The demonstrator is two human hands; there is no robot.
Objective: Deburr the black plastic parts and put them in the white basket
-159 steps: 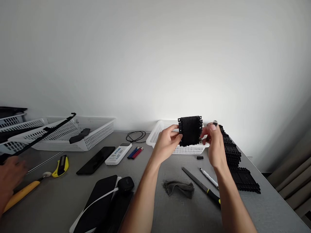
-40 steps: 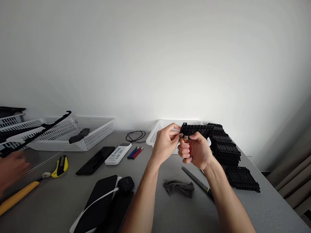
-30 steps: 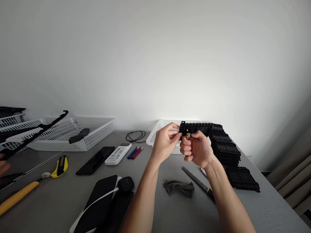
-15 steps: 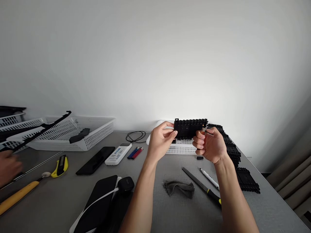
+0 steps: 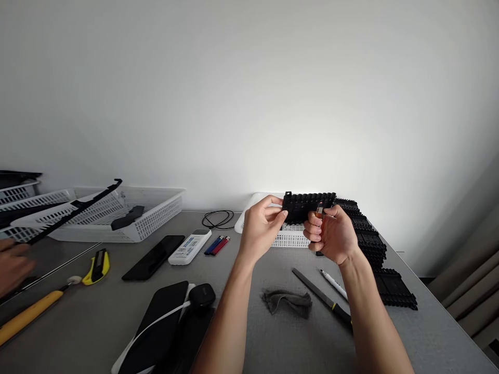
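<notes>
My left hand pinches the left end of a black ribbed plastic part and holds it up above the table. My right hand is closed around an orange lighter, its metal top upright in front of the part's right half. A small glow shows at the lighter's tip. Whether the lighter touches the part I cannot tell. Behind both hands stands a white plastic basket. Stacks of similar black parts lie to the right of my right hand.
A grey cloth, a file and a white marker lie nearer me. Leftward are two lighters, a white device, a phone and a yellow cutter. Another person's hand holds a long black strip.
My right hand and the lighter have shifted left and slightly down along the part. The part's left end has moved a little right. The other person's strip has moved slightly right.
</notes>
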